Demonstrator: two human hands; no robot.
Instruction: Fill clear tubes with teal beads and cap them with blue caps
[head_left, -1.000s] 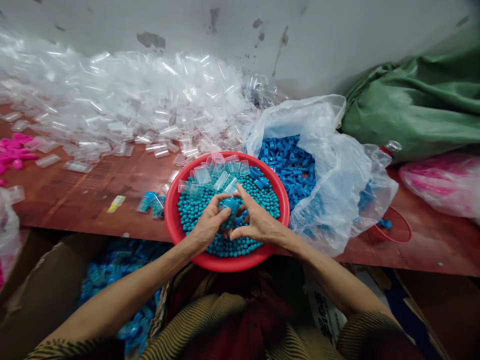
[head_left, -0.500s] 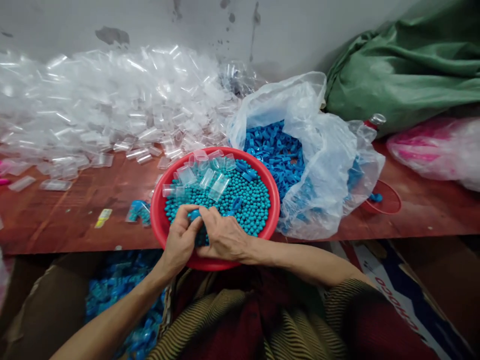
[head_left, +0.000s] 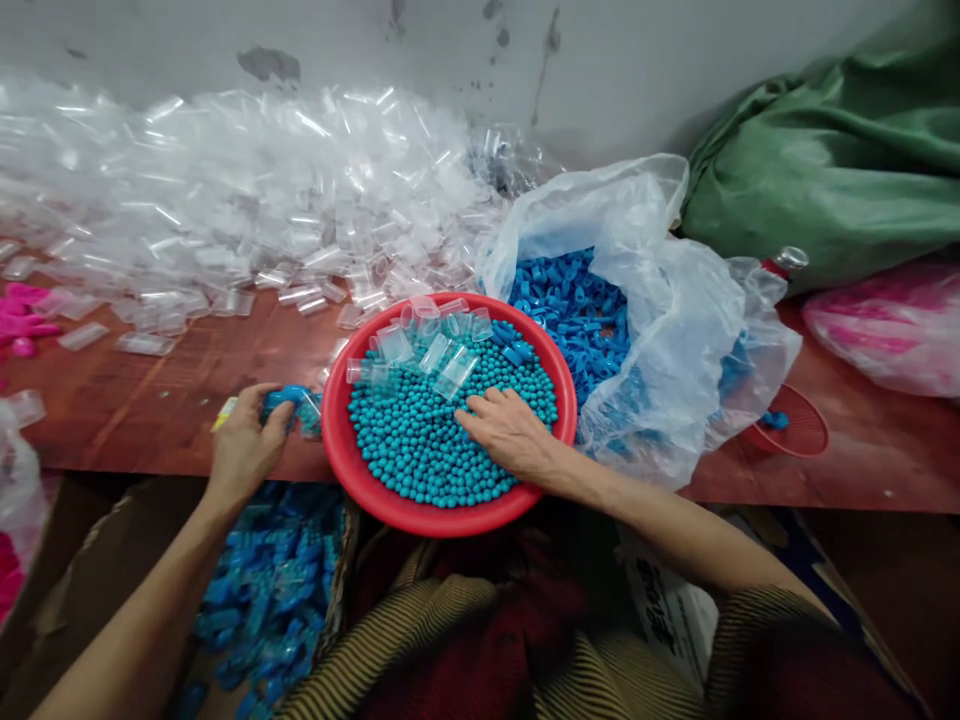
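A red bowl (head_left: 341, 455) holds many small turquoise beads (head_left: 420, 460), with several clear plastic tubes (head_left: 455, 372) and a few blue caps (head_left: 516, 345) on top. To the left of the bowl, my left hand (head_left: 247, 440) has its thumb and forefinger around a clear tube with a blue cap (head_left: 289, 397), beside similar pieces on the table. My right hand (head_left: 506, 430) is in the bowl with its fingers bent together over the beads. Its fingertips hide whatever they hold.
Loose clear tubes (head_left: 262, 190) are heaped along the wall. A plastic bag (head_left: 660, 310) of blue caps stands behind the bowl at the right, near a small red basket (head_left: 806, 440). Below the table edge, a cardboard box (head_left: 82, 570) contains blue pieces (head_left: 270, 590).
My hands were together over the bowl around a blue piece. My left hand has moved left to the table with it, while my right hand has shifted right over the beads.
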